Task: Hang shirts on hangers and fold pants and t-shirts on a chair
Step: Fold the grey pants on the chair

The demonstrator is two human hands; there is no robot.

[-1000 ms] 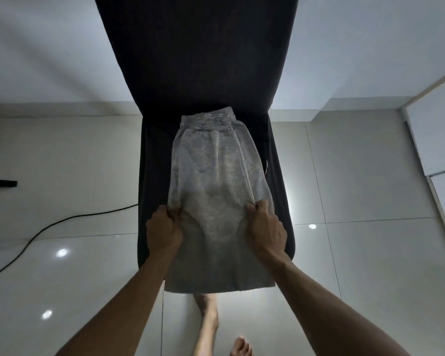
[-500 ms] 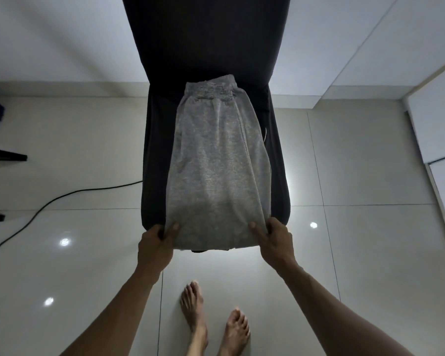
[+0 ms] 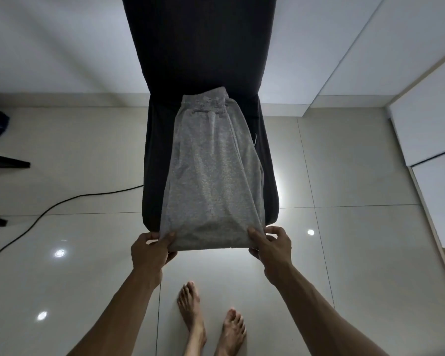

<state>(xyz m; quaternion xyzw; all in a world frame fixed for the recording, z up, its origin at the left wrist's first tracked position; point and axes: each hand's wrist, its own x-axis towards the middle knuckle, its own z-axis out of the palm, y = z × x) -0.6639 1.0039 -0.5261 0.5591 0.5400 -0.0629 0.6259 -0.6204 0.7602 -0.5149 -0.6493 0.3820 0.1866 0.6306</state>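
Grey pants [image 3: 212, 173] lie lengthwise on the seat of a dark chair [image 3: 154, 155], waistband against the backrest. Their near end reaches just past the seat's front edge. My left hand [image 3: 150, 249] pinches the near left corner of the pants. My right hand [image 3: 270, 244] pinches the near right corner, thumb on top. Both corners are lifted slightly off the seat edge.
A black cable [image 3: 49, 211] runs over the glossy tiled floor at the left. Dark furniture legs [image 3: 5, 163] stand at the far left. White cabinets [image 3: 429, 129] line the right side. My bare feet [image 3: 211, 322] stand on the tiles just in front of the chair.
My hands slid from mid-length of the pants to the near end and gripped its corners. The part that hung over the seat edge no longer hangs there.
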